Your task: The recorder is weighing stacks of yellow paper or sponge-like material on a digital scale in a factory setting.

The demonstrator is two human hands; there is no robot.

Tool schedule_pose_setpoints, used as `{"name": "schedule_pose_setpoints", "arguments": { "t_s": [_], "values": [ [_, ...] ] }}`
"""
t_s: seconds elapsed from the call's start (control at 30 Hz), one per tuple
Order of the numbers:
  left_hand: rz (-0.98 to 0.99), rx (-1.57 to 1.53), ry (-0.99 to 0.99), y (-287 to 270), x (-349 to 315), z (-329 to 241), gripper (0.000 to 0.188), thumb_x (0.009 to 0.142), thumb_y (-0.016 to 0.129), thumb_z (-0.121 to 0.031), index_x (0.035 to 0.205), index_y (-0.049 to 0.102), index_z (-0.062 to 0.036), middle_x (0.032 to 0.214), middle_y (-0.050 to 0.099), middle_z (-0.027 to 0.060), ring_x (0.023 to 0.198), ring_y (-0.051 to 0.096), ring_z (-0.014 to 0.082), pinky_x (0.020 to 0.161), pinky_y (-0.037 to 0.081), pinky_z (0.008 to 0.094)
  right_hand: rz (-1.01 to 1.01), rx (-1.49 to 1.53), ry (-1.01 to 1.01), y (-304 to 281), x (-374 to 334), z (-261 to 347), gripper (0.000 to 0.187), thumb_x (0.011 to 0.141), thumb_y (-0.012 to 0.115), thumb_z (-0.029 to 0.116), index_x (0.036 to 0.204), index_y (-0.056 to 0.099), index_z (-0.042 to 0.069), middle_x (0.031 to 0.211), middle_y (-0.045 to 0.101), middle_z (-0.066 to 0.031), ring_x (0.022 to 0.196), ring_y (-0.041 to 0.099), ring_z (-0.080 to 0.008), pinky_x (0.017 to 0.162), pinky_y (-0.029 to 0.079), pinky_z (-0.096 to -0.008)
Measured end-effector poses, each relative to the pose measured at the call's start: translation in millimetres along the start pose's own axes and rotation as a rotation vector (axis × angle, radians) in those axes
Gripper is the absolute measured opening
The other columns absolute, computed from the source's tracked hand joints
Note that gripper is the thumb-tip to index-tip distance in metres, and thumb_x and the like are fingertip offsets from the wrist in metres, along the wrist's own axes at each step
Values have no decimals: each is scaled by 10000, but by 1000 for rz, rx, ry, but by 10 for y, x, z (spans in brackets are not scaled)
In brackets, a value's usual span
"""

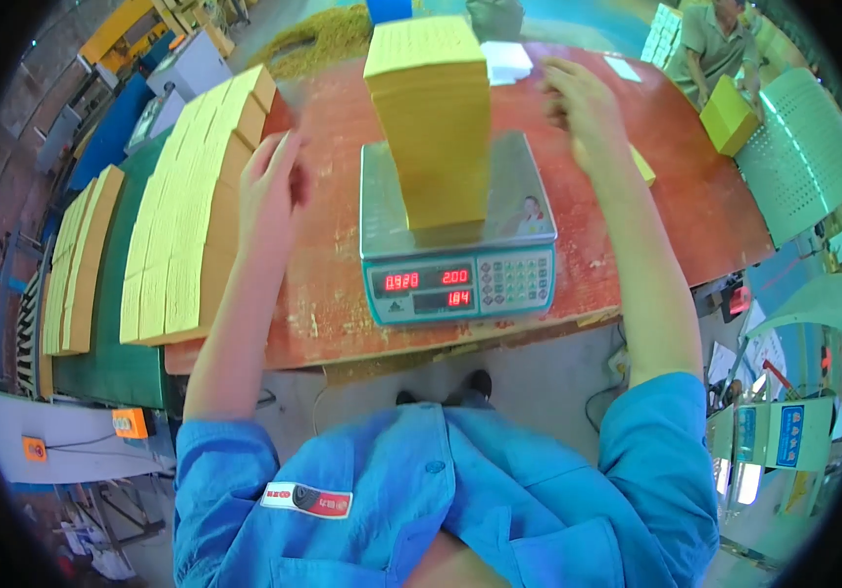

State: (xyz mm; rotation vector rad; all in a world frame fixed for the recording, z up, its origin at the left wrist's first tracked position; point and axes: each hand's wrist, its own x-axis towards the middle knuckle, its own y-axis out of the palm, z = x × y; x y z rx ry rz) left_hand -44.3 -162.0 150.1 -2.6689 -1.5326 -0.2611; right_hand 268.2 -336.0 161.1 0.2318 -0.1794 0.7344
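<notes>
A tall stack of yellow paper [431, 127] stands upright on the metal pan of a digital weighing scale [441, 294], its red digits lit. My left hand [279, 171] is held over the table, left of the scale and apart from the stack. Its fingers are partly curled and smeared by motion, so what they do is unclear. On the other side, my right hand [583, 108] hovers beyond the scale's right edge. Its fingers are loosely bent and apart, nothing shows in them, and they do not touch the stack.
Rows of yellow paper blocks [181, 216] line the red table [328, 323] at left, with more blocks [78, 265] on a green surface beyond. White sheets [506, 61] lie at the back. Another person [710, 49] is at far right, near a yellow block [728, 118] and a perforated green panel [803, 147].
</notes>
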Motion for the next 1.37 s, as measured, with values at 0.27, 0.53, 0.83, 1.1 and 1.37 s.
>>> {"name": "schedule_pose_setpoints", "arguments": {
  "t_s": [0.27, 0.53, 0.83, 1.1, 1.37],
  "values": [
    [-394, 195, -483, -1355, -2039, 1237, 162, 938, 573, -202, 835, 615, -85, 607, 501, -31, 460, 412, 40, 393, 276, 203, -146, -160, 307, -1324, -1035, -1037, 280, 924, 544, 117, 1166, 617, -3, 836, 621, -35, 638, 566, -85, 556, 427, -212],
    [-563, 64, -541, -1092, -2400, 1394, 163, 942, 579, -208, 840, 604, -82, 582, 513, -15, 427, 413, 50, 381, 271, 202, -165, -55, 494, -1724, -1242, -1593, 228, 943, 527, 70, 1141, 612, -5, 838, 634, -47, 646, 595, -107, 540, 447, -213],
    [-529, 50, -499, -539, -2195, 1364, 178, 960, 569, -208, 867, 611, -62, 598, 522, -16, 434, 415, 49, 390, 272, 203, -62, -16, 550, -1881, -1043, -1666, 219, 951, 522, 69, 1138, 611, -4, 822, 631, -35, 665, 603, -98, 553, 463, -205],
    [-515, 125, -400, -303, -1526, 943, 148, 934, 579, -177, 850, 616, -60, 610, 514, -28, 491, 440, 41, 428, 306, 204, -64, 44, 534, -1986, -1136, -1718, 198, 952, 470, 45, 1096, 594, -11, 856, 615, -90, 641, 602, -169, 525, 477, -261],
    [-357, 221, -132, -503, -234, 991, 140, 918, 584, -161, 897, 640, -34, 666, 570, 7, 592, 542, 84, 528, 427, 231, -103, -468, 257, -1562, -1195, -1672, 198, 938, 498, -4, 1096, 614, 12, 866, 619, -72, 626, 592, -150, 511, 465, -232]
  ]
}}
